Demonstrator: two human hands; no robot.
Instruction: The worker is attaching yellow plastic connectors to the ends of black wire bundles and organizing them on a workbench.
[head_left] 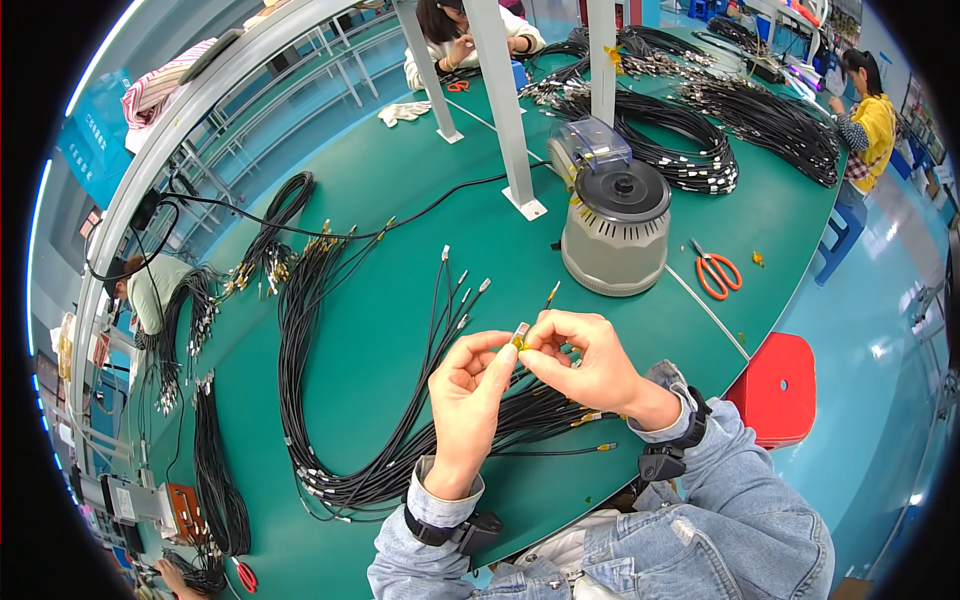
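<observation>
My left hand [468, 395] pinches a cable connector [521, 331] with a silver metal end between thumb and fingers. My right hand [592, 362] meets it from the other side, its thumb and fingertips pressed on a small piece of amber tape [519, 342] at the connector. Just past the right fingertips, another thin cable end [552, 294] sticks up. Under and left of my hands, a looped bundle of black cables [375, 478] lies on the green table [400, 270], several silver plugs fanned out beyond my left hand.
A round grey tape dispenser [615, 245] stands ahead, with orange-handled scissors [716, 274] right of it. Metal posts [505, 120] rise from the table. More black cable coils [760, 125] lie far right and left. A red stool [780, 392] is at right. Other people work around the table.
</observation>
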